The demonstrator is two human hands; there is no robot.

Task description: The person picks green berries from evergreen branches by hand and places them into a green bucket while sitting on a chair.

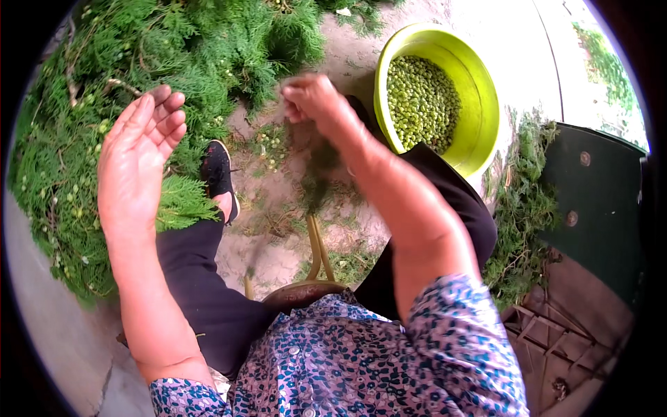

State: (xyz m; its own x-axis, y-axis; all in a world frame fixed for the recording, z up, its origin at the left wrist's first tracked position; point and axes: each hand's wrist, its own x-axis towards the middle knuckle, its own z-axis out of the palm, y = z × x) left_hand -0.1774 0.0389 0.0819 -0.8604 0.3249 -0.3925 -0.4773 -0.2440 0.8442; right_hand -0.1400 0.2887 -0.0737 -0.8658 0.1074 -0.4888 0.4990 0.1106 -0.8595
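My left hand [140, 140] is raised palm up over the pile of cut green conifer branches [208, 57], its fingers loosely bent with nothing seen in them. Under its wrist, a bright green sprig [185, 203] lies across my thigh. My right hand [310, 99] is over the bare ground between the branches and the bucket, blurred, its fingers curled; whether it holds anything is unclear. A dark green blurred shape, perhaps a sprig, shows below it. To the right, a yellow-green plastic tub [482, 104] holds many small green cones or berries [419, 99].
My black shoe [216, 167] stands beside the branches. Under me is a stool with yellowish metal legs [315, 250]. More greenery [526, 208] lies at the right, by a dark green panel [594, 208] and a metal lattice [557, 339]. Fallen bits litter the ground.
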